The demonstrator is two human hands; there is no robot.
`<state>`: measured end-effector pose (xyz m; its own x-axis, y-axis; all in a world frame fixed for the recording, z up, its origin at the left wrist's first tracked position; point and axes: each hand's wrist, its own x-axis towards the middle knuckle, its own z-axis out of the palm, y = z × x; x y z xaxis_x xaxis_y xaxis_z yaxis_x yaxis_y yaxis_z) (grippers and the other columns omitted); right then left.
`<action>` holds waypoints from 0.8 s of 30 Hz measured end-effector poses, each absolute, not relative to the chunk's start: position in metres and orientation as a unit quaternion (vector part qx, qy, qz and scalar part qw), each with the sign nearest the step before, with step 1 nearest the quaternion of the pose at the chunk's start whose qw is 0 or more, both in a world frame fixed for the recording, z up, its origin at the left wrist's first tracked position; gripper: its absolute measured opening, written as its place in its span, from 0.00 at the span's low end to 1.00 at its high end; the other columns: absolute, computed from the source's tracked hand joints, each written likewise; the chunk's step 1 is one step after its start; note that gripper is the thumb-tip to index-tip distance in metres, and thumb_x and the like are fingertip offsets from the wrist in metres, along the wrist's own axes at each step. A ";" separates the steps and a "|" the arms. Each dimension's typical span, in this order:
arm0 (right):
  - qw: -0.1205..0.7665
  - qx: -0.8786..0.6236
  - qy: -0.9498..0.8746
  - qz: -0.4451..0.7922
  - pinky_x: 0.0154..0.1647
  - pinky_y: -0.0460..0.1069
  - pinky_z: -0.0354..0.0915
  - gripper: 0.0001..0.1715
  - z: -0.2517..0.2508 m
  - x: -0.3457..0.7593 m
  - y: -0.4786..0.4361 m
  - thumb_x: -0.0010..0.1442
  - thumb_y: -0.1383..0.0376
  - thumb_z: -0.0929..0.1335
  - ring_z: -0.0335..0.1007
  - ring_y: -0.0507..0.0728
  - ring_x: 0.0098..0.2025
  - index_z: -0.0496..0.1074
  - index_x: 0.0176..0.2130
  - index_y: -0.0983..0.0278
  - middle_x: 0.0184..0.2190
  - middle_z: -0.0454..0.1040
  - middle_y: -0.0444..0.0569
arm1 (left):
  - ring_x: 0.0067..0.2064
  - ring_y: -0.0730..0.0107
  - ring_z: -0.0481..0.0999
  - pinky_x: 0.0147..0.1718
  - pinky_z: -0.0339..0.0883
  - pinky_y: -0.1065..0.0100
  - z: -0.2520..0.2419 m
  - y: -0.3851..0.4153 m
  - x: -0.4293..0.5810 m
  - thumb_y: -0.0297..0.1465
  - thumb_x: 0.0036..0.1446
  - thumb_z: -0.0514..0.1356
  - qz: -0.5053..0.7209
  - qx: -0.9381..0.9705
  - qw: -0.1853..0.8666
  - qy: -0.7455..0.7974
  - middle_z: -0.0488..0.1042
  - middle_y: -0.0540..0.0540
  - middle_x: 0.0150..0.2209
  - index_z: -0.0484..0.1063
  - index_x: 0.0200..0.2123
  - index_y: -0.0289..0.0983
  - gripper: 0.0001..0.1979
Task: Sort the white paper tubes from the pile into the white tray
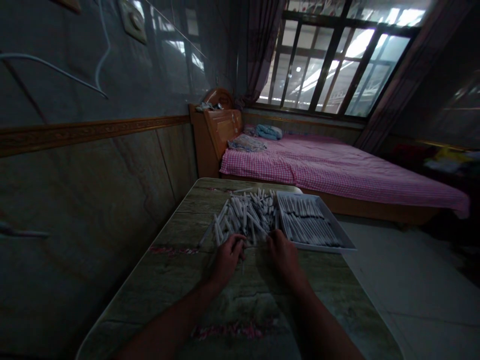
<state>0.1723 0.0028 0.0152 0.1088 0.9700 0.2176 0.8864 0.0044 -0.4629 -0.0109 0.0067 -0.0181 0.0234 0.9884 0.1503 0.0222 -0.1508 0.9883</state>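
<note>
Dim light is falling across a speckled surface [157,290] with pink marks [228,330] on it. The left hand [226,260] is lying curved on the near edge of a big messy pile of thin white sticks [243,217], and the right hand [285,257] is resting just beside it, with its fingers bent down the same way. Both hands are covering some sticks, so it is hard to tell if they are holding any. A white tray [333,220] is sitting right by the pile, with sticks lying in neat rows. Farther away, a bed [375,202] with a pink checked sheet [300,167] is standing under a bright window [330,60].
</note>
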 end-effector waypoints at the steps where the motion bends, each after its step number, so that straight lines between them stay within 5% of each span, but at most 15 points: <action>1: 0.293 -0.676 -0.666 0.115 0.34 0.46 0.60 0.13 0.011 0.171 0.003 0.66 0.61 0.60 0.74 0.56 0.35 0.71 0.41 0.64 0.33 0.77 0.50 | 0.23 0.74 0.73 0.19 0.62 0.74 -0.018 0.007 -0.011 0.40 0.58 0.56 0.524 0.543 0.468 0.460 0.75 0.50 0.30 0.72 0.40 0.38 0.13; 6: 0.419 -0.567 -0.669 0.234 0.36 0.46 0.64 0.10 -0.003 0.155 0.002 0.60 0.61 0.63 0.73 0.55 0.34 0.71 0.35 0.63 0.30 0.77 0.47 | 0.24 0.71 0.75 0.21 0.66 0.71 -0.009 0.005 -0.009 0.43 0.54 0.60 0.536 0.507 0.507 0.445 0.77 0.48 0.32 0.71 0.47 0.37 0.20; 17: 0.422 -0.558 -0.678 0.225 0.43 0.49 0.67 0.15 -0.008 0.151 0.002 0.62 0.63 0.62 0.74 0.57 0.40 0.75 0.42 0.63 0.37 0.79 0.49 | 0.30 0.63 0.79 0.27 0.73 0.65 -0.011 0.010 -0.011 0.47 0.53 0.60 0.600 0.424 0.502 0.456 0.78 0.48 0.30 0.69 0.35 0.39 0.17; 24: 0.243 -0.624 -0.742 0.032 0.49 0.49 0.61 0.18 0.002 0.157 0.000 0.63 0.70 0.63 0.67 0.58 0.48 0.76 0.49 0.59 0.45 0.74 0.51 | 0.30 0.63 0.80 0.26 0.74 0.64 -0.004 0.007 -0.011 0.44 0.56 0.58 0.625 0.401 0.497 0.449 0.78 0.48 0.32 0.63 0.36 0.42 0.13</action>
